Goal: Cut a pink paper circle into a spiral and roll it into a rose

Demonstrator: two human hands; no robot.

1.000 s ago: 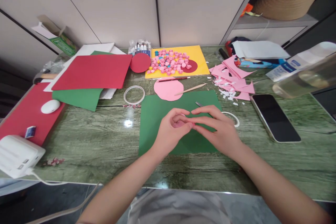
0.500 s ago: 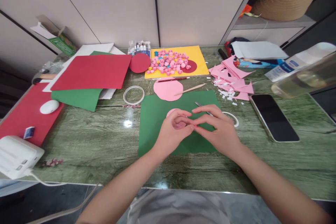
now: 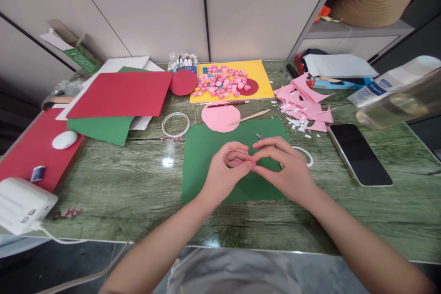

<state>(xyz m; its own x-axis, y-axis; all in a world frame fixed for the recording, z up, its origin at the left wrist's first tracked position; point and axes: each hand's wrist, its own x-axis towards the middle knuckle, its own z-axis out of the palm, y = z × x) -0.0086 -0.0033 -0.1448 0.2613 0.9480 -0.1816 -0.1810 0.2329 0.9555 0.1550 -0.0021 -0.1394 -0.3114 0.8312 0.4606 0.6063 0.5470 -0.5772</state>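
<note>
Thumb and fingertips of my left hand [image 3: 222, 172] pinch a small reddish-pink piece [image 3: 254, 162], mostly covered by the fingers. My right hand [image 3: 291, 167] meets it from the other side, its thumb and index finger pinched on the same piece. Both hands hover over a green paper sheet [image 3: 201, 170]. Behind my left fingers a pink paper disc [image 3: 237, 161] lies partly hidden on that sheet. The tip of a metal tool, perhaps tweezers [image 3: 259, 136], shows beyond my right fingers. A white ring-shaped strip [image 3: 306, 154] lies beside my right hand.
Small pink curled pieces [image 3: 220, 81] cover yellow paper [image 3: 263, 71]. A larger pink circle [image 3: 217, 118], wooden stick [image 3: 250, 116], red pencil [image 3: 227, 103] and tape roll [image 3: 163, 125] lie beyond the green sheet. Rightward are pink scraps [image 3: 301, 96], a phone [image 3: 360, 154] and a bottle [image 3: 396, 105].
My fingertips have shifted slightly on the small pink piece, and a bit more of it shows between them. The things on the table have not moved.
</note>
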